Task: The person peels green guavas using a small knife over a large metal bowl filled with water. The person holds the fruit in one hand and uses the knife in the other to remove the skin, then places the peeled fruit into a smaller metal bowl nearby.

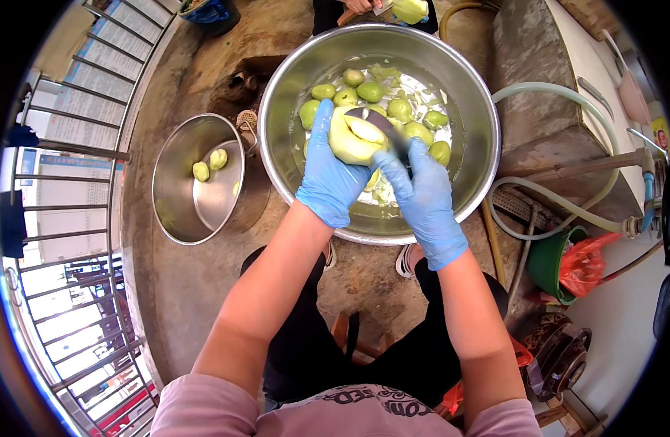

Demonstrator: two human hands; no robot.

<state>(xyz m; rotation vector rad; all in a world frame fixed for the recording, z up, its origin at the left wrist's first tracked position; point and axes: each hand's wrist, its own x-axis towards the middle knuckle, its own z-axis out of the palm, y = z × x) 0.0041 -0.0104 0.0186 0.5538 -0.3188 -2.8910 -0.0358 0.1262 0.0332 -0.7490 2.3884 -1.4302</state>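
Observation:
Both my hands wear blue gloves above a wide metal basin (283,180). In my left hand (332,169) is a pale, peeled chayote (343,145). My right hand (425,194) grips a knife (386,127), whose dark, blurred blade lies against the chayote's far right side. A pale cut strip (366,131) shows on the chayote beside the blade. The knife's handle is hidden by my fingers. Below my hands, several green chayotes (370,92) sit in shallow water in the basin, with peel scraps (385,74) among them.
A metal pot (168,202) on my left holds peeled chayotes (218,159). Across the basin, another person's hand (359,5) is near a peeled fruit (410,10). A hose (564,90) loops at right, above a green bucket (547,267) with a red bag. Metal bars (67,207) line the left.

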